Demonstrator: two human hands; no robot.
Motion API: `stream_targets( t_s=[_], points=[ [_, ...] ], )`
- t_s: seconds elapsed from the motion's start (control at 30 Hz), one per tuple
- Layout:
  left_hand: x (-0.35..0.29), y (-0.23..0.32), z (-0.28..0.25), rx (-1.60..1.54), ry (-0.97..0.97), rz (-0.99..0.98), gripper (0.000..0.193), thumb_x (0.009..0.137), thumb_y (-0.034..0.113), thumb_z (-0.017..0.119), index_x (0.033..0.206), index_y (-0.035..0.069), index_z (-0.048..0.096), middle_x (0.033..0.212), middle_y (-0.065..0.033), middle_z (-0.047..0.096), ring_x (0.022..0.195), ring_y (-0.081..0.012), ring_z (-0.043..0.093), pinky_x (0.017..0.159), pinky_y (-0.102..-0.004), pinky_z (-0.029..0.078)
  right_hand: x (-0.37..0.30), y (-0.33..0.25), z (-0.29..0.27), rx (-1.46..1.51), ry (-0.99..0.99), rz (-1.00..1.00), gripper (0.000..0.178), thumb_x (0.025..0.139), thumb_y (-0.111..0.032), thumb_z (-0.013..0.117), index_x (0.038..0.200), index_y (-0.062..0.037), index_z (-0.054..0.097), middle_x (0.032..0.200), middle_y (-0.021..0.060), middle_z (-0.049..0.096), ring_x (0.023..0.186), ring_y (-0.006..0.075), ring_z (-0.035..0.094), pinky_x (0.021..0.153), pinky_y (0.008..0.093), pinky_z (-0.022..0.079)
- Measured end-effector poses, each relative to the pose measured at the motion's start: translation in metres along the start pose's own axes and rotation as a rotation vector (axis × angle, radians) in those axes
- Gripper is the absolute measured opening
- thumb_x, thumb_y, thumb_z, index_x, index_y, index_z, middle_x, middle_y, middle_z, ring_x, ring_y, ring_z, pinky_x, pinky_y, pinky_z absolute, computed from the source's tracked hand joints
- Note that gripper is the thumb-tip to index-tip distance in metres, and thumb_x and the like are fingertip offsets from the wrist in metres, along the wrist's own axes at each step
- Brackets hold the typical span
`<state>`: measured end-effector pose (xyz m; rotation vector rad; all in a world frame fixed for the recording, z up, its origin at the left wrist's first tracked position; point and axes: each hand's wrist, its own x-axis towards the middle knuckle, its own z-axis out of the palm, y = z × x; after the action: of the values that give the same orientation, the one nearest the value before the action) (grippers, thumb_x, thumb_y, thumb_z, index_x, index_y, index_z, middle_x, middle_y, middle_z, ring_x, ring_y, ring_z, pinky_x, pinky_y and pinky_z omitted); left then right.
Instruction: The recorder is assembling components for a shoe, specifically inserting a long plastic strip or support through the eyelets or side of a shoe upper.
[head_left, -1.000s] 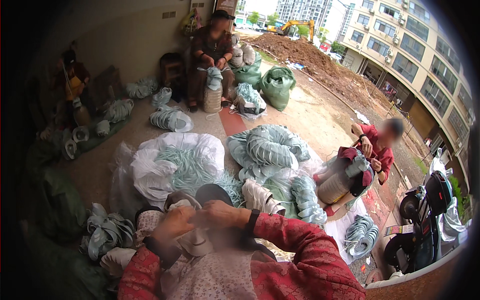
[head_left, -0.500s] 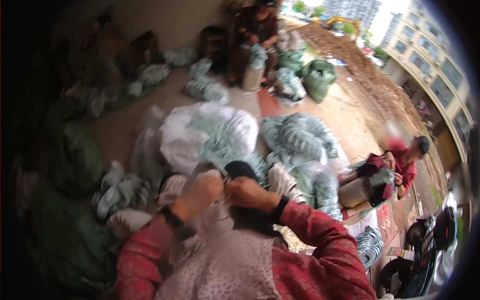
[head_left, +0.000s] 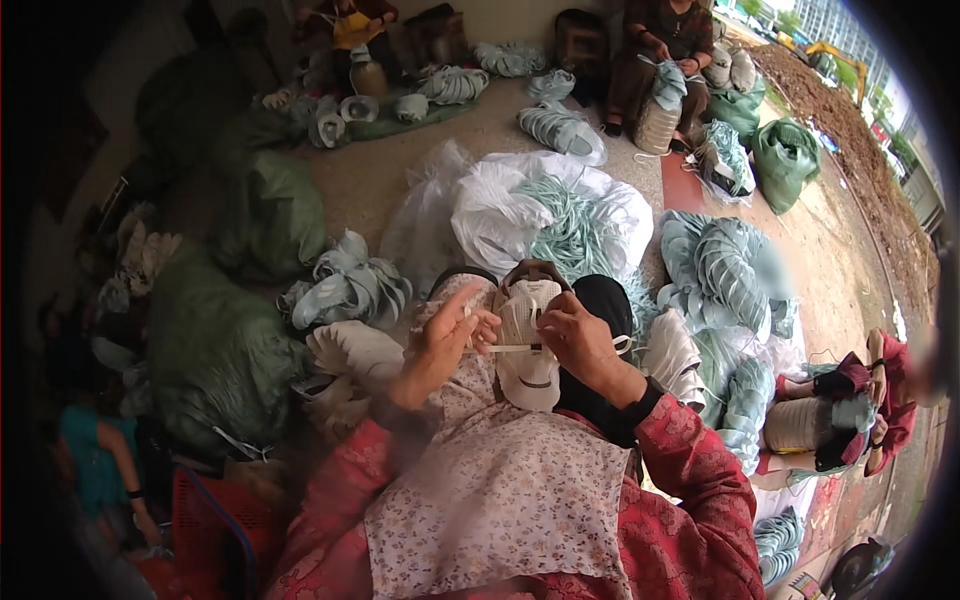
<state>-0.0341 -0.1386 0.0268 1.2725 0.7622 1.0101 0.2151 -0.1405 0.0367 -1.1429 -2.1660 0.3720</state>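
Observation:
A cream shoe upper (head_left: pixel 528 385) with a mesh tongue lies in my lap, its toe toward me, with a brown rounded piece (head_left: pixel 535 268) at its far end. Across it runs a flat white shoelace (head_left: pixel 515 349), pulled straight to the left. That lace meets the curled lower fingers of my left hand (head_left: pixel 447 335), whose index finger is stretched out. My right hand (head_left: pixel 580 338) pinches at the eyelet edge of the upper; its fingertips hide what they grip. A pale loop shows just right of that hand.
A white sack (head_left: pixel 490 215) of pale green laces (head_left: pixel 570 225) stands ahead. Stacked pale uppers (head_left: pixel 725 265) lie to the right, dark green sacks (head_left: pixel 215 340) and a red basket (head_left: pixel 205 525) to the left. Several people sit around; one in red (head_left: pixel 895 400) works at the right.
The view has swung left and levelled. My hands, close together over the upper before, are now apart, with the lace stretched toward the left hand. The upper shows more fully.

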Motion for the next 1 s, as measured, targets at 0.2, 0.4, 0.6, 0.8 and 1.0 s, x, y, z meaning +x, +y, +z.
stream_targets(
  t_s=[0.2, 0.4, 0.6, 0.8, 1.0],
  points=[
    [-0.008, -0.006, 0.003, -0.028, 0.209, -0.066, 0.041, 0.101, 0.02, 0.05, 0.133, -0.002, 0.037, 0.107, -0.0168, 0.064, 0.081, -0.0126, 0.063, 0.054, -0.0213, 0.049, -0.007, 0.0, -0.018, 1.181, -0.111, 0.538, 0.017, 0.097, -0.017, 0.057, 0.099, -0.0004, 0.061, 0.087, 0.0089, 0.068, 0.07, 0.0143, 0.065, 0.062, 0.0266, 0.052],
    [-0.01, -0.02, 0.012, 0.112, -0.058, -0.447, 0.023, 0.099, 0.019, 0.053, 0.1, -0.002, 0.063, 0.087, -0.0062, 0.067, 0.068, -0.0063, 0.059, 0.053, -0.0185, 0.044, -0.053, 0.032, -0.059, 1.174, 0.324, 0.742, 0.021, 0.099, -0.02, 0.055, 0.105, -0.0005, 0.059, 0.088, 0.0096, 0.068, 0.067, 0.015, 0.064, 0.062, 0.0279, 0.053],
    [-0.007, -0.02, 0.021, 0.261, -0.169, -0.296, 0.022, 0.099, 0.018, 0.053, 0.096, 0.0, 0.066, 0.078, 0.0023, 0.061, 0.065, -0.0036, 0.051, 0.058, -0.0181, 0.042, -0.088, 0.052, -0.051, 1.391, 0.375, 0.838, 0.02, 0.099, -0.022, 0.054, 0.105, -0.0034, 0.058, 0.086, 0.0046, 0.065, 0.068, 0.0126, 0.06, 0.063, 0.0259, 0.051],
    [-0.005, -0.021, 0.021, 0.724, -0.066, -0.107, 0.021, 0.095, 0.018, 0.053, 0.094, 0.001, 0.064, 0.076, -0.0058, 0.063, 0.069, -0.0157, 0.06, 0.063, -0.0293, 0.047, -0.083, 0.047, -0.043, 1.404, 0.337, 0.876, 0.017, 0.099, -0.019, 0.054, 0.104, -0.0029, 0.059, 0.088, 0.0062, 0.067, 0.07, 0.0133, 0.063, 0.066, 0.0269, 0.053],
    [0.0, -0.016, 0.037, 1.025, -0.006, 0.008, 0.027, 0.094, 0.025, 0.051, 0.083, 0.002, 0.059, 0.082, -0.0199, 0.063, 0.076, -0.0397, 0.062, 0.067, -0.0452, 0.048, -0.085, 0.051, -0.037, 1.419, 0.278, 0.893, 0.016, 0.099, -0.017, 0.054, 0.103, -0.0022, 0.06, 0.09, 0.0078, 0.068, 0.072, 0.0141, 0.065, 0.068, 0.028, 0.056]
  ],
)
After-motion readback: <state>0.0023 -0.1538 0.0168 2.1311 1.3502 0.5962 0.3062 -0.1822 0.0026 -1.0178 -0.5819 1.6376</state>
